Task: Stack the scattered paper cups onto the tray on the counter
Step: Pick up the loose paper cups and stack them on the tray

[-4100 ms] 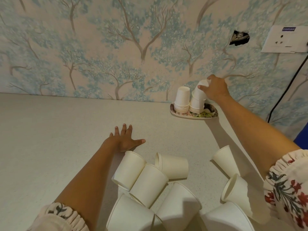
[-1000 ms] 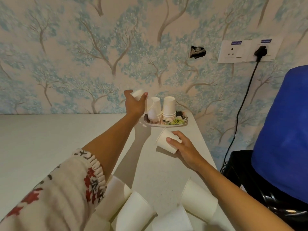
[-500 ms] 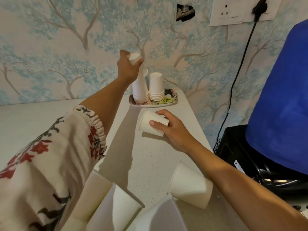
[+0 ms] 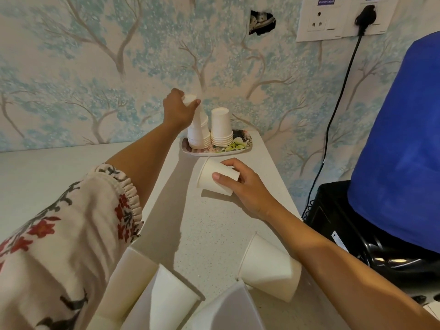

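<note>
A floral tray sits on the counter against the wall and carries two stacks of upturned white paper cups. My left hand grips the top cup of the left stack, which leans a little. The right stack stands straight beside it. In front of the tray my right hand holds a paper cup lying on its side, mouth to the left. Several more cups lie on their sides near me, one at the right and others at the bottom edge.
The counter's right edge runs close to my right hand. Past it stands a black appliance with a large blue bottle on top. A black cable hangs from a wall socket.
My left hand has lowered its cup onto the left stack on the tray. My right hand keeps hold of the cup lying in front of the tray.
</note>
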Demonstrator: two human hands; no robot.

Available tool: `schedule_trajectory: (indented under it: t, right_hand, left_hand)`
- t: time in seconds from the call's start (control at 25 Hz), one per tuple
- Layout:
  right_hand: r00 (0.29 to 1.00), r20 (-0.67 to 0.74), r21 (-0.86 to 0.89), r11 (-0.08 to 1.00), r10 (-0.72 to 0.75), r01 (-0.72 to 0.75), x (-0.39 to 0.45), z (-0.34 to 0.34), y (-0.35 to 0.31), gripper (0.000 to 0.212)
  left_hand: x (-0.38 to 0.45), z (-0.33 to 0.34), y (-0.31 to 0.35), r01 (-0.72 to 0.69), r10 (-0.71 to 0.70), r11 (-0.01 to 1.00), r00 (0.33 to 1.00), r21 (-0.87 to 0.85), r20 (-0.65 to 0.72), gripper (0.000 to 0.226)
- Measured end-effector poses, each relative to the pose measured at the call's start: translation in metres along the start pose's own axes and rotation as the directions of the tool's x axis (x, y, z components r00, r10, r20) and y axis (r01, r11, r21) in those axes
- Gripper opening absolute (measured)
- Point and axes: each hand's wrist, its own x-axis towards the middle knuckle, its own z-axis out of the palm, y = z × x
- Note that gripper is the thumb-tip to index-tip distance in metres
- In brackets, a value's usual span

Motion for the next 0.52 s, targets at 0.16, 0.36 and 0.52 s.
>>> schedule_trajectory:
  t: [0.16,0.36,0.52]
  right_hand:
    - [0.999,-0.011,0.125,0.991,0.053,-0.051,0.006,-0.002,0.001,0.052]
    - [0.990,-0.097,0.260,0.963,0.105,-0.077,0.016,-0.005,0.001,0.048]
    - [0.950,-0.308,0.128,0.992,0.053,-0.014,0.039,-0.012,-0.019,0.049]
  left_hand:
    - [-0.011,-0.001,-0.009,-0.014,0.014,1.000,1.000,-0.004,0.011,0.061]
    - [-0.038,-0.014,-0.025,0.010,-0.010,0.999,1.000,0.043,0.007,0.060]
    - [-0.064,-0.028,-0.047,0.193,-0.207,0.975,0.969,0.107,0.133,0.071]
